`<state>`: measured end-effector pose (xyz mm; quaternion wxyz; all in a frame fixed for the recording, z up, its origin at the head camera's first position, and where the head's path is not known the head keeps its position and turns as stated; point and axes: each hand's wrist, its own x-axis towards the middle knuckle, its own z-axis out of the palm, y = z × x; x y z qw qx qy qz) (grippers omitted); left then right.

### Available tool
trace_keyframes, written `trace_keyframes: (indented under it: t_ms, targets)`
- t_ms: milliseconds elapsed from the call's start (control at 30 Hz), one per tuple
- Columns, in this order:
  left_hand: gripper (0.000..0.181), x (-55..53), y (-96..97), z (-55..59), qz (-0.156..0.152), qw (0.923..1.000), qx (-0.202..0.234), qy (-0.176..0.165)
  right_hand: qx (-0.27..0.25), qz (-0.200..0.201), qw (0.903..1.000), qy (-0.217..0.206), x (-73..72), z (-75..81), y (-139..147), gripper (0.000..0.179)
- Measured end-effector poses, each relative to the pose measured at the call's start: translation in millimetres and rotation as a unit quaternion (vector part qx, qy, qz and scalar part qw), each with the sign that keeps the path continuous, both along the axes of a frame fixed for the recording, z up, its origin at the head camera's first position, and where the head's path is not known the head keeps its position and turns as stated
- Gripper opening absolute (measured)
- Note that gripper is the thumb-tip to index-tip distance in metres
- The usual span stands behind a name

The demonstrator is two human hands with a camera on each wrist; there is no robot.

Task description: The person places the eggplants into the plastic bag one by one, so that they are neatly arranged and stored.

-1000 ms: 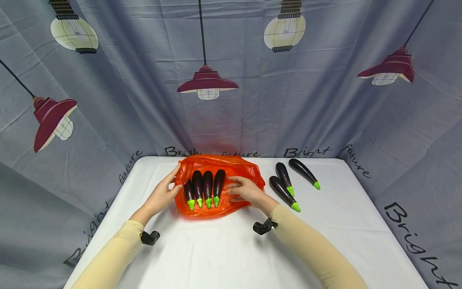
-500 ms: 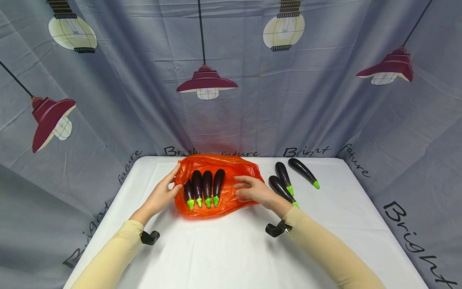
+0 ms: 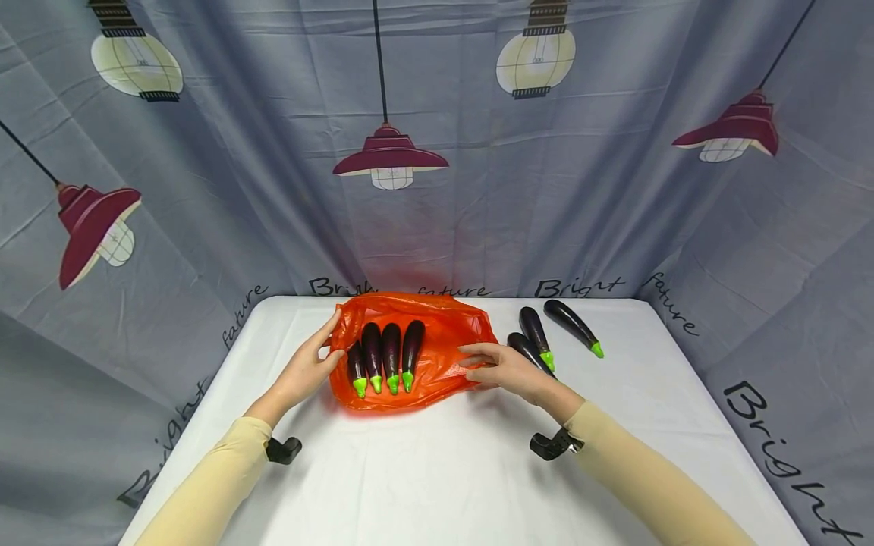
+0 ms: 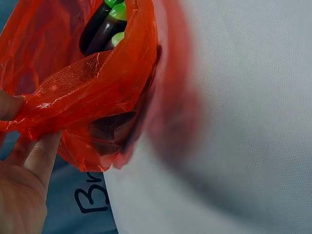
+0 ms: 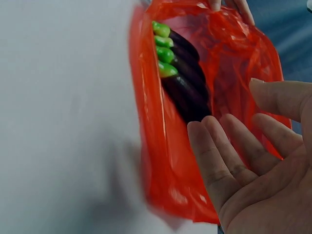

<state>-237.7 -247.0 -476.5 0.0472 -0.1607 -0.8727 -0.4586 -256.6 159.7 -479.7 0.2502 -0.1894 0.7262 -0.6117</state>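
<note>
A red plastic bag (image 3: 440,303) lies with its mouth spread open at the back of the table. Inside it, several dark purple eggplants (image 3: 391,350) with green stem ends lie side by side. My left hand (image 3: 305,373) pinches the bag's left edge, thumb on the inner side and fingers behind the film (image 4: 97,97). Over the bag's right edge is my right hand (image 3: 512,373), its fingers loosely spread and nothing in them. In the right wrist view its fingertips overlap the bag's interior and the end of the nearest eggplant (image 5: 187,100).
Three more eggplants lie on the table right of the bag: one at the far right (image 3: 572,324), one beside it (image 3: 534,334), and one partly hidden behind my right hand (image 3: 526,349). A white cloth (image 3: 410,478) covers the table. A grey printed curtain (image 3: 464,220) rises behind it.
My right hand has moved rightward from beside the bagged eggplants to the bag's right edge, now covering part of the nearest loose eggplant. The left hand has stayed in place.
</note>
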Motion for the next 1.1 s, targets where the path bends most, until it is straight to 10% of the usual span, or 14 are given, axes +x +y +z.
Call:
trace_keyframes:
  t_ms: [567, 1100]
  targets:
    - [0.079, 1.0, -0.6, 0.5, 0.004, 0.9999, -0.002, -0.010, 0.009, -0.076, 0.9970, 0.009, -5.5, -0.4, 64, 0.057]
    - [0.078, 1.9, 0.3, 0.4, -0.003, 0.9999, 0.005, -0.009, 0.057, -0.231, 0.9703, 0.042, -30.6, -9.1, 126, 0.058]
